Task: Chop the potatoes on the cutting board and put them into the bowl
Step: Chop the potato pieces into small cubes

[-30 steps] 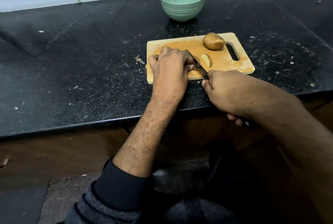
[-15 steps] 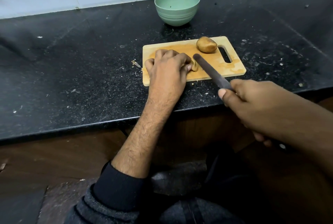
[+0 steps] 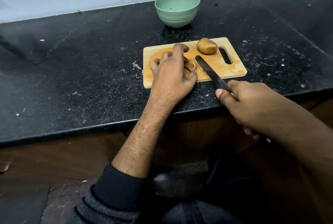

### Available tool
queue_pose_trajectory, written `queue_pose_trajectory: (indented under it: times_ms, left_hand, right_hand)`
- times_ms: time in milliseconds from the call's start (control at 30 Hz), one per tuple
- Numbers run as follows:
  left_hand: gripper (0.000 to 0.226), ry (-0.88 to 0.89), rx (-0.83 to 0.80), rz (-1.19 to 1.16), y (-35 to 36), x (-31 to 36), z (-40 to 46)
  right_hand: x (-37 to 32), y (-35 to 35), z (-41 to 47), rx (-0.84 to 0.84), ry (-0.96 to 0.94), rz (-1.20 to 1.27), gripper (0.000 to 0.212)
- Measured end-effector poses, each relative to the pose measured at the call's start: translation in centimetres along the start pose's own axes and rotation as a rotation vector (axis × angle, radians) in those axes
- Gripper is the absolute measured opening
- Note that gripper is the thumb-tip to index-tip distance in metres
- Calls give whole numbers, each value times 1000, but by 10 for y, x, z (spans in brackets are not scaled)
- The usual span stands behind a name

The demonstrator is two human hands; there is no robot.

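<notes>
Left hand (image 3: 171, 72) curled over cut potato (image 3: 190, 67); right hand (image 3: 252, 104) gripping knife (image 3: 210, 72). Blade angled just right of the piece, over board (image 3: 232, 68). Whole potato (image 3: 206, 45) farther back, nearer the right hand.

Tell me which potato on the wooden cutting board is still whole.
The brown potato beside the board's handle slot, untouched. The other, a cut potato piece, sits under the left hand.

No readable text, label, brand, number or sign anywhere in view.

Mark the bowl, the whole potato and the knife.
bowl (image 3: 177, 18): head view, front outer wall.
whole potato (image 3: 206, 46): head view, middle of its skin.
knife (image 3: 209, 69): head view, mid blade.
</notes>
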State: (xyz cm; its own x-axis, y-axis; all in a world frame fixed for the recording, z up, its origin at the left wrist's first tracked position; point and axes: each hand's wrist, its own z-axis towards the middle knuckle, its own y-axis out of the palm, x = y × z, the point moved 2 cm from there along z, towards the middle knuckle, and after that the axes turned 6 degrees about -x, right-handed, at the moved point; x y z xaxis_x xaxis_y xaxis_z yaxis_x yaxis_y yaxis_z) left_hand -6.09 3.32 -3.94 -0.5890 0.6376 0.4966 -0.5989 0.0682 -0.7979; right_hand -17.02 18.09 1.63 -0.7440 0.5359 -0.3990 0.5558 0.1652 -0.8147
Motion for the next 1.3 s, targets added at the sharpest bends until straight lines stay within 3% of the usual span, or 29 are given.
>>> queue_pose_trajectory:
  times_ms: [333,500,867,967,1133,1300]
  left_hand:
    - [58,-43,-24,-73,-2,-5,0]
    - [61,-42,-29,-69,-1,-6,0]
    - [73,-4,-57,-15,2,-4,-1]
    - [67,3,-18,-28,-2,-4,-3]
    - [37,17,-10,53,-1,-5,-3]
    - [33,-5,-4,38,-1,-5,-2]
  right_hand:
    - [-12,4,8,-20,83,-197,33]
    - [-11,16,12,52,11,-260,27]
    - [-10,18,9,63,22,-246,32]
    - [-9,14,9,39,36,-220,33]
    - [-9,11,13,29,29,-217,33]
    - [-9,19,13,130,-8,-332,30]
